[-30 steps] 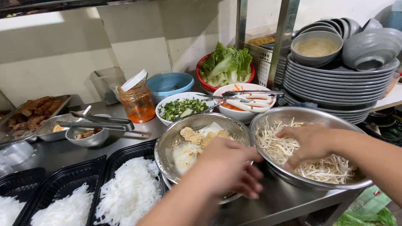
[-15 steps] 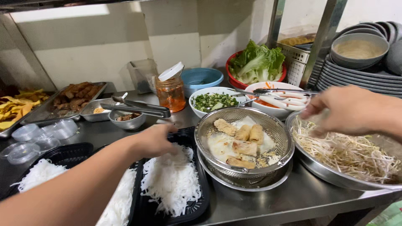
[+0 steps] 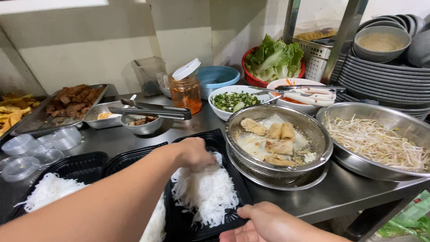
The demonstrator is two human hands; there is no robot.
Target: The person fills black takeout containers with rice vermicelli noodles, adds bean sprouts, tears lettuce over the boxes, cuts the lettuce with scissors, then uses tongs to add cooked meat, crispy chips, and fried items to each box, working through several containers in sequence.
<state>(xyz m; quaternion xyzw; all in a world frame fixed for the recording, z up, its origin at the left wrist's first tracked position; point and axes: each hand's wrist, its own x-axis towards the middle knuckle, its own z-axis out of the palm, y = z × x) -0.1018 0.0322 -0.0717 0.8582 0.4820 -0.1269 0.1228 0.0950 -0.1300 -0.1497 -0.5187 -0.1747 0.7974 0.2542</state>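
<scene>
My left hand (image 3: 195,154) reaches in from the lower left and rests on a heap of white rice noodles (image 3: 208,192), fingers curled down into them. The noodles lie in a black plastic tray (image 3: 177,219) on the steel counter. My right hand (image 3: 268,224) is at the bottom edge of the view, curled against the front edge of that tray. Just right of the tray stands a metal strainer bowl (image 3: 316,130) with several fried spring rolls (image 3: 277,139).
A large steel bowl (image 3: 358,110) of bean sprouts stands at the right. Two more black trays with noodles (image 3: 49,190) sit to the left. Behind are tongs (image 3: 152,110), a chilli jar (image 3: 186,92), a bowl of herbs (image 3: 233,101), lettuce (image 3: 273,58), stacked plates (image 3: 385,76), fried meat (image 3: 74,98) and clear cups (image 3: 27,148).
My left hand left the strainer bowl and settled on the noodles. My right hand left the bean sprouts and came down to the tray's front edge. The view swung left.
</scene>
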